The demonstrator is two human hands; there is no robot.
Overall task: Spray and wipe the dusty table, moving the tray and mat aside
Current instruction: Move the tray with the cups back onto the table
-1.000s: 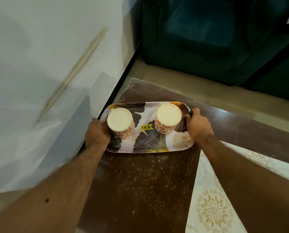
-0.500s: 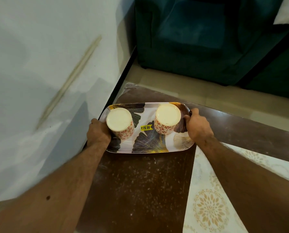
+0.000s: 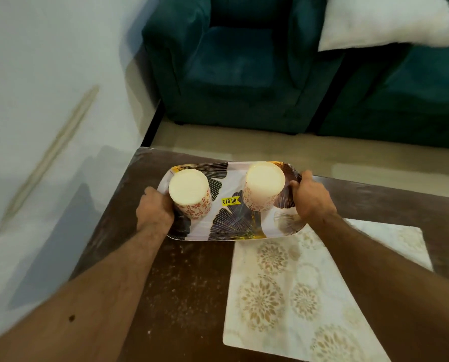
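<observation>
— So why a hand at each end of the tray [image 3: 234, 220]?
— Two cups [image 3: 190, 193] stand on it; the left hand [image 3: 154, 209] and right hand [image 3: 311, 197] clamp opposite rims to keep it level. It sits far-left on the dusty tabletop [image 3: 187, 288], overlapping the mat [image 3: 296, 296].

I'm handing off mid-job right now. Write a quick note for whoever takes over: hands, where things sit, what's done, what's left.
Left hand: grips the left end of the tray.
Right hand: grips the tray's right end.
Tray: at the far part of the table, carrying two upright cups; its near right corner overlaps the mat.
Mat: flat on the table's right side.
Done: tray taken in a two-handed grip.
Left: set the tray aside, move the mat, spray and wipe; dust shows on the tabletop. No spray bottle or cloth in view.
</observation>
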